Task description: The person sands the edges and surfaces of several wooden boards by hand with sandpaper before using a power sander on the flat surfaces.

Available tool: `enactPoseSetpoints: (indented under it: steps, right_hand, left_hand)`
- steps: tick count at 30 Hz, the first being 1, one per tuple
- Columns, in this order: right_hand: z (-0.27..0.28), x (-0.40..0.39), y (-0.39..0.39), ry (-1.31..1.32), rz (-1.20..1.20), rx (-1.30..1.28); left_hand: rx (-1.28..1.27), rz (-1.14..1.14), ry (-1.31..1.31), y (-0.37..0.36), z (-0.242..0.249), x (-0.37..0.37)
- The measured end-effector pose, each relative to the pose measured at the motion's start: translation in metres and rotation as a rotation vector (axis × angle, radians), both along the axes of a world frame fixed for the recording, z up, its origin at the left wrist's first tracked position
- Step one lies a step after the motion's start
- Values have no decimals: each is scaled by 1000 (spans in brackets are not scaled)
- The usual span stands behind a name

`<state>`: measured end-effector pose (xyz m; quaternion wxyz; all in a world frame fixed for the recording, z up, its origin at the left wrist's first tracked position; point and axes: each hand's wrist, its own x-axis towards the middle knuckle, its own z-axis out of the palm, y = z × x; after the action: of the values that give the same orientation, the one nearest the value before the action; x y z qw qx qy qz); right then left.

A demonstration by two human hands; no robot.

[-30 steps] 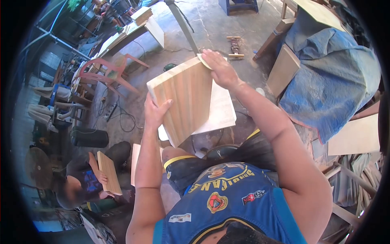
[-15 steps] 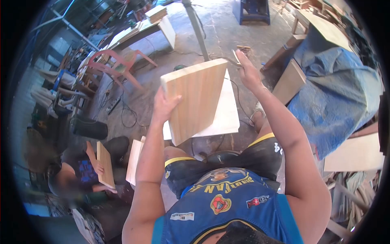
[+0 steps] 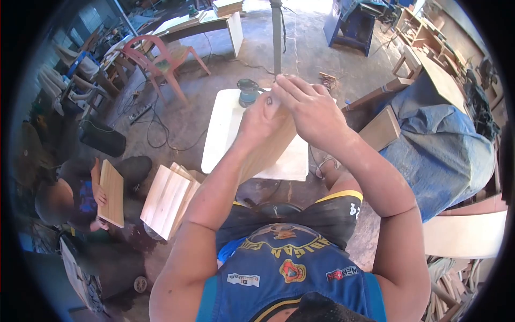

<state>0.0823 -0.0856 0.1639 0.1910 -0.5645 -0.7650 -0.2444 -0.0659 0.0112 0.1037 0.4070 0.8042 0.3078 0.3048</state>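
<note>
A thick, light wooden board (image 3: 271,147) stands tilted on edge above a white tabletop (image 3: 217,126). My left hand (image 3: 260,121) is closed around its upper left side. Across the board's top edge lies my right hand (image 3: 316,115), its fingers pressed together and touching the wood beside my left hand. Whatever is under the right palm is hidden; a thin pale piece showed at those fingers earlier. Just behind my left hand, a dark teal power tool like a sander (image 3: 248,94) sits on the tabletop.
At left, a person (image 3: 80,188) holds another board (image 3: 111,193). Several boards (image 3: 166,198) lean near my left arm. A red plastic chair (image 3: 163,61), cables (image 3: 155,126) and a post (image 3: 277,43) stand ahead. A blue tarp (image 3: 434,145) covers a pile at right.
My right hand has come in from the right onto the board's top edge. The board has turned more edge-on, and the view has shifted, showing the power tool more fully.
</note>
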Motion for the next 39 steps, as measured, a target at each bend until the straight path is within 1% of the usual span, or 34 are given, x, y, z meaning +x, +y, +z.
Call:
enactPoseSetpoints:
  steps: [1, 2, 3, 5, 7, 8, 10, 11, 13, 16, 18, 20, 21, 23, 26, 30, 32, 33, 35, 37, 39]
  right_hand:
    - [-3, -2, -2, -19, -47, 10]
    - [-7, -3, -2, -20, -46, -6]
    - [-6, -2, 4, 3, -47, -5]
    - [0, 0, 7, 18, -46, 8]
    - [7, -3, -9, -35, -66, -74]
    - [5, -4, -2, -35, -56, -84]
    - [5, -4, 14, -39, -74, -78]
    - [10, -2, 10, -52, -69, -67]
    - [19, -6, -9, -27, -48, -121]
    - [6, -3, -6, -82, -87, -99]
    - [1, -2, -14, -49, -82, -107]
    - [6, 1, -8, 1, -59, -76]
    - [9, -2, -7, 2, -54, -74]
    - [15, -12, -8, 32, -12, -18]
    - [8, -16, 17, 76, -39, -106]
    - [11, -12, 2, 11, -18, -74]
    - [3, -8, -1, -17, -55, -39]
    - [0, -9, 2, -7, -58, -49]
    - [4, -7, 19, 33, -55, -73]
    - [7, -2, 2, 25, -71, -75]
    - [9, -1, -1, 18, -80, -93]
  left_hand:
    - [-42, 61, 54, -3, 9, 6]
    - [-88, 117, 112, -7, 11, 8]
    - [-91, 118, 106, -7, 5, 7]
    - [27, 106, 52, 2, -5, 5]
    - [15, 97, 11, 3, -4, 5]
    - [-3, 79, -21, 0, -5, 4]
    - [-34, 90, 7, -5, -7, 4]
    - [-34, 102, 14, 0, -1, 7]
    - [-19, 104, -10, 8, -6, 1]
    - [-5, 142, -31, 20, -11, -1]
    - [-2, 162, -33, 15, -17, -1]
    - [38, 201, -119, 20, -20, -8]
    - [40, 207, -118, 21, -18, -8]
    - [-53, 158, 18, 16, -15, -5]
    - [-24, 131, 61, -1, -7, 7]
    - [-20, 157, 55, 0, -2, 0]
    - [26, 106, -66, 2, -10, -3]
    - [16, 103, -56, -2, -9, -2]
    - [-68, 55, 84, -4, 7, 6]
    - [-72, 74, 99, -7, 19, 4]
    - [-92, 98, 116, -5, 17, 6]
